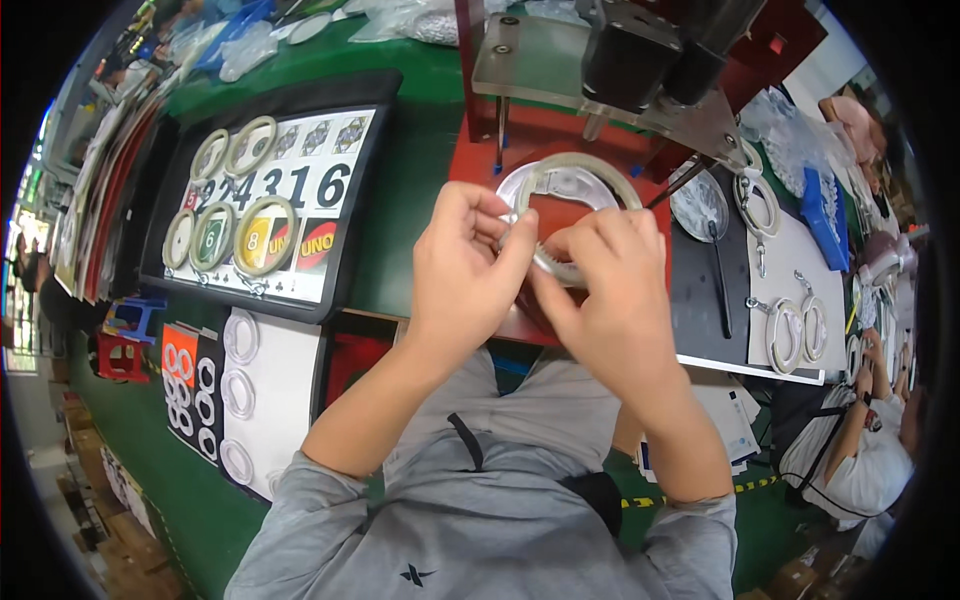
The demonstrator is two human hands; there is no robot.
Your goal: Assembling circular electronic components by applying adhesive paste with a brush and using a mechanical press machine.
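Cream ring [592, 161], seen in the head view, stands over the red base [478, 165] of a press, just in front of the person. Both hands meet at its near side. On the left, the left hand [465, 265] has its thumb and fingertips pinched together at the ring's edge, around something too small to make out. The right hand [612, 285] curls over the near right part, gripping the ring between thumb and bent fingers. Above and beyond them is the press's clear plate [535, 75], carrying a black block [630, 60].

To the left, on the green table [420, 150], a black-framed board [345, 245] bears printed cards and five cream rings, two far and three near. Nearer, white rings lie in a column on a pale sheet [288, 375].

To the right, a dark-handled tool [722, 285] reaches from a silvery round dish [698, 203]. Farther right are more rings with short chains on a white panel [775, 300], and a blue bin [826, 225].
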